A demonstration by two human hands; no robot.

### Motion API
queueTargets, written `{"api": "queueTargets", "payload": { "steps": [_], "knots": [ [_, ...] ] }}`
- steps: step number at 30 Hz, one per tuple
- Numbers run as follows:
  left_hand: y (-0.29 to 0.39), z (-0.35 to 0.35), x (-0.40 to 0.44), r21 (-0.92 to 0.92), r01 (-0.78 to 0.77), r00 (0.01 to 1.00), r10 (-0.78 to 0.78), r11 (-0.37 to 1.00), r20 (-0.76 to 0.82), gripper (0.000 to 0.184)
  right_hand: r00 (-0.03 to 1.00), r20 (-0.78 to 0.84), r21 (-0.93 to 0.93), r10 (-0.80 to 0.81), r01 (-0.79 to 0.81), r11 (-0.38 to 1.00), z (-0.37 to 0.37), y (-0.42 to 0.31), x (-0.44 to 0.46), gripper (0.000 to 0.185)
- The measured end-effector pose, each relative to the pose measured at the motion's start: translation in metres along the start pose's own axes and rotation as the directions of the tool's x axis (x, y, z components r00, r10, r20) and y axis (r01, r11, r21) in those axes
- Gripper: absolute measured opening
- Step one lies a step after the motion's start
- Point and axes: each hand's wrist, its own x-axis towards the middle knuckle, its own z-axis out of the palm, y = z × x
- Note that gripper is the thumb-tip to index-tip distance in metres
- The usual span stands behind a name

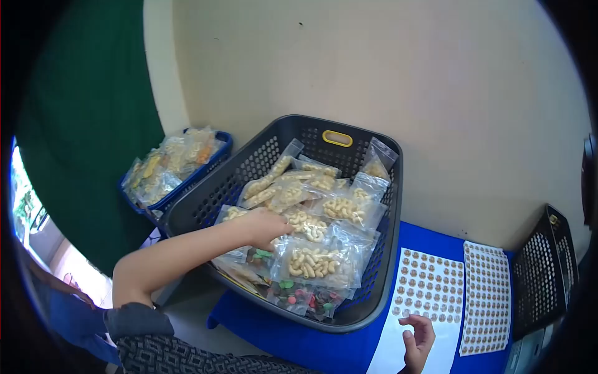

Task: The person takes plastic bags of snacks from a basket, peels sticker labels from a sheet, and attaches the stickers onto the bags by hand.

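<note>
While the left hand [266, 228] touches overlapping bags [313, 263], its grip unclear, hasty tugging could spill several; the right hand [419, 341], fingers apart, hovers at five o'clock.

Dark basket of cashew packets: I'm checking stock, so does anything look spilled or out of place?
Packets of red and green pieces lie at the near end of the basket, odd among mostly cashew packets. No loose spill shows.

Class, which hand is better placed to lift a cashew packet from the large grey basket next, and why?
Left, most likely: the left hand is inside the grey basket, among the cashew packets. The right hand is outside it, by the sticker sheet.
</note>
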Motion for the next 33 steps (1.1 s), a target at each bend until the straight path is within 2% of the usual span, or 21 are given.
{"api": "queueTargets", "payload": {
  "steps": [2,3,5,7,9,10,13,15,17,19,20,22,23,24,26,27,29,30,31,33],
  "knots": [
    [0.001,0.018,0.029,0.047,-0.027,0.970,0.014,0.999,0.241,0.058,0.997,-0.078,-0.176,0.028,-0.041,0.984,-0.018,-0.017,-0.016,0.028],
    [-0.037,0.016,0.016,0.150,-0.049,0.956,0.002,0.987,0.294,0.058,0.988,-0.152,-0.081,0.038,-0.050,0.995,0.029,-0.001,-0.031,0.028],
    [-0.030,0.033,0.038,0.044,-0.050,0.900,0.026,0.998,0.435,0.057,0.966,-0.247,-0.161,0.073,-0.115,0.980,0.013,-0.015,-0.048,0.026],
    [-0.019,0.041,0.051,0.071,-0.154,0.892,0.108,0.986,0.440,0.058,0.934,-0.345,-0.182,0.096,-0.167,0.969,0.002,-0.029,-0.065,0.024],
    [-0.023,0.047,0.055,0.184,-0.174,0.920,0.094,0.967,0.381,0.058,0.896,-0.433,-0.174,0.100,-0.192,0.966,0.002,-0.033,-0.076,0.023],
    [-0.027,0.050,0.057,0.202,-0.207,0.920,0.120,0.957,0.374,0.052,0.878,-0.468,-0.182,0.099,-0.206,0.961,0.002,-0.034,-0.083,0.025],
    [-0.026,0.027,0.055,0.174,-0.214,0.890,0.118,0.961,0.441,0.045,0.828,-0.558,-0.184,0.061,-0.196,0.963,0.002,-0.030,-0.089,0.030],
    [-0.031,0.021,0.053,0.135,-0.260,0.878,0.176,0.956,0.446,0.038,0.815,-0.579,-0.202,0.038,-0.188,0.961,0.003,-0.038,-0.088,0.028],
    [-0.034,0.002,0.046,-0.050,-0.254,0.903,0.255,0.966,0.346,0.029,0.836,-0.548,-0.216,0.033,-0.179,0.960,0.002,-0.040,-0.089,0.029],
    [-0.035,-0.031,0.031,-0.233,-0.226,0.959,0.258,0.946,0.120,0.025,0.842,-0.539,-0.251,0.024,-0.188,0.950,-0.003,-0.032,-0.090,0.029],
    [-0.030,-0.051,0.019,-0.294,-0.268,0.963,0.263,0.917,-0.058,0.023,0.847,-0.532,-0.243,0.022,-0.177,0.954,-0.003,-0.032,-0.086,0.029],
    [-0.014,-0.078,-0.008,-0.365,-0.348,0.891,0.184,0.864,-0.415,0.020,0.863,-0.505,-0.224,0.029,-0.163,0.961,-0.006,-0.031,-0.079,0.029],
    [-0.005,-0.089,-0.020,-0.372,-0.383,0.806,0.109,0.845,-0.582,0.018,0.864,-0.502,-0.219,0.026,-0.156,0.963,-0.009,-0.031,-0.076,0.029],
    [0.009,-0.098,-0.034,-0.438,-0.391,0.748,0.002,0.810,-0.664,0.018,0.883,-0.469,-0.222,0.029,-0.150,0.963,-0.013,-0.030,-0.073,0.029],
    [0.031,-0.103,-0.055,-0.516,-0.467,0.602,-0.169,0.718,-0.780,0.018,0.908,-0.417,-0.222,0.025,-0.128,0.967,-0.021,-0.030,-0.067,0.028],
    [0.043,-0.105,-0.059,-0.509,-0.468,0.605,-0.159,0.722,-0.780,0.018,0.905,-0.425,-0.213,0.026,-0.128,0.969,-0.024,-0.030,-0.064,0.028],
    [0.069,-0.112,-0.061,-0.520,-0.597,0.470,-0.259,0.611,-0.844,0.017,0.950,-0.309,-0.238,0.034,-0.112,0.965,-0.031,-0.036,-0.058,0.026],
    [0.082,-0.116,-0.061,-0.576,-0.619,0.525,-0.265,0.533,-0.809,0.016,0.968,-0.251,-0.265,0.016,-0.085,0.960,-0.035,-0.042,-0.053,0.026],
    [0.096,-0.118,-0.055,-0.579,-0.621,0.530,-0.262,0.528,-0.807,0.016,0.976,-0.217,-0.246,0.018,-0.073,0.967,-0.038,-0.045,-0.050,0.026],
    [0.127,-0.120,-0.039,-0.632,-0.677,0.635,-0.137,0.377,-0.761,0.016,0.992,-0.116,-0.246,-0.053,0.023,0.969,-0.049,-0.042,-0.046,0.032]
  ]
}}
